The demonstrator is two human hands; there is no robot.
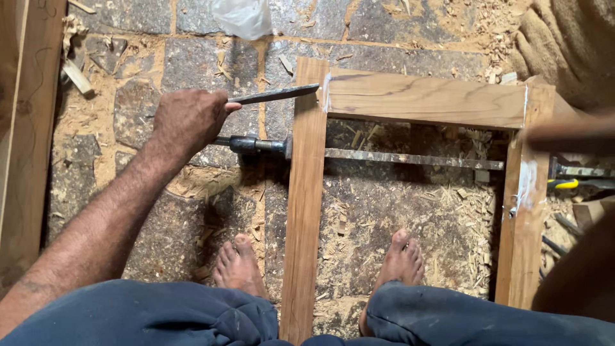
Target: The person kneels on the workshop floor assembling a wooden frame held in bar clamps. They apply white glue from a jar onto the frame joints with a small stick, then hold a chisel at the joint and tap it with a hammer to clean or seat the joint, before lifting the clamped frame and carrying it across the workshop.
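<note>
Here, left hand [189, 122] gripping chisel [272, 95], bar clamp [384, 157] under wooden frame [304, 211].

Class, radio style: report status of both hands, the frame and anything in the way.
Left hand grips chisel, blade at frame corner joint. Right hand blurred at frame's right side, grip unclear. Bar clamp spans frame. Shavings litter floor.

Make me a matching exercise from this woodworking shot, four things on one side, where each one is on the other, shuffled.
Things:
1. chisel
2. bar clamp
3. plastic bag
4. burlap sack

Places:
A. top right corner
B. across the wooden frame
C. in the left hand
D. top edge, middle

Pairs: 1-C, 2-B, 3-D, 4-A
</note>
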